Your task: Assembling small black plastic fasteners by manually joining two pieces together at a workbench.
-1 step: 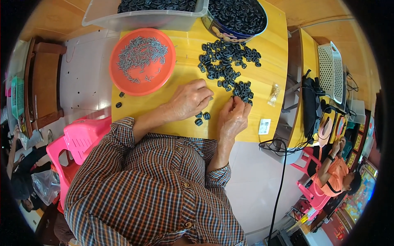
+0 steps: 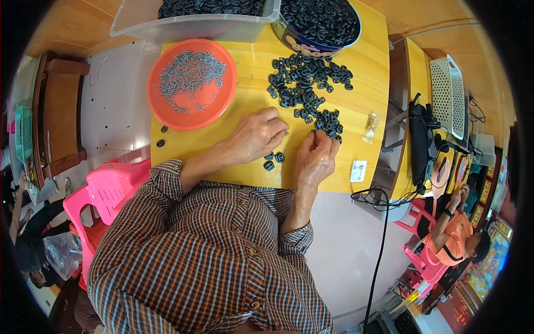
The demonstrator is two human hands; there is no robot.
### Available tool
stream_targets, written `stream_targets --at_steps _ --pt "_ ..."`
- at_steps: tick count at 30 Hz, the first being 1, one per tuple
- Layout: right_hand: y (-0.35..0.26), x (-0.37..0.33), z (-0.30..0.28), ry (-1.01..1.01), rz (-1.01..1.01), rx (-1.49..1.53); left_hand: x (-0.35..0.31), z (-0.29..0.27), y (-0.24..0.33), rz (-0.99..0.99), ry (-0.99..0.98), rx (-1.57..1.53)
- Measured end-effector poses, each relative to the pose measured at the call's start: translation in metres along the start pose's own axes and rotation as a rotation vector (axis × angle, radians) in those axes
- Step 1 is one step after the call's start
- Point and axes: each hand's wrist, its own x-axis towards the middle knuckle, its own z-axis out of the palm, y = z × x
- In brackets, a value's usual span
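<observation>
My left hand [image 2: 259,134] is closed in a pinch above the yellow table [image 2: 250,83]. A tiny grey bit shows at its fingertips, too small to name. To its right, my right hand [image 2: 317,157] pinches a small black piece at the near edge of a pile of black two-hole cord locks [image 2: 328,121]. Several loose cord locks [image 2: 269,165] lie between my wrists. Behind my left hand, a round orange-red plate [image 2: 227,106] holds many small grey metal pieces [image 2: 194,72] that look like springs.
A clear plastic bin [image 2: 222,30] and a round tin [image 2: 297,45], both full of black cord locks, stand along the far edge. A small clear packet [image 2: 371,128] and a white label [image 2: 358,171] lie at right. A pink chair [image 2: 111,186] is at left; another person [image 2: 450,239] sits at far right.
</observation>
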Motion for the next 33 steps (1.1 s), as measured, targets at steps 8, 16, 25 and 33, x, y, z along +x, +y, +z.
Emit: stream_targets --at_steps 8,16,25,33 --pt "0.010 -0.017 -0.008 0.025 0.069 0.352 0.017 0.011 0.001 0.052 0.052 0.036" --pt "0.010 -0.034 -0.033 -0.095 0.650 1.087 0.042 0.023 -0.001 0.090 -0.063 0.276" --pt "0.030 -0.036 -0.032 -0.142 0.768 1.475 0.043 0.029 -0.002 0.140 -0.102 0.381" --pt "0.030 -0.035 -0.029 -0.153 0.781 1.455 0.042 0.032 -0.002 0.238 -0.039 0.346"
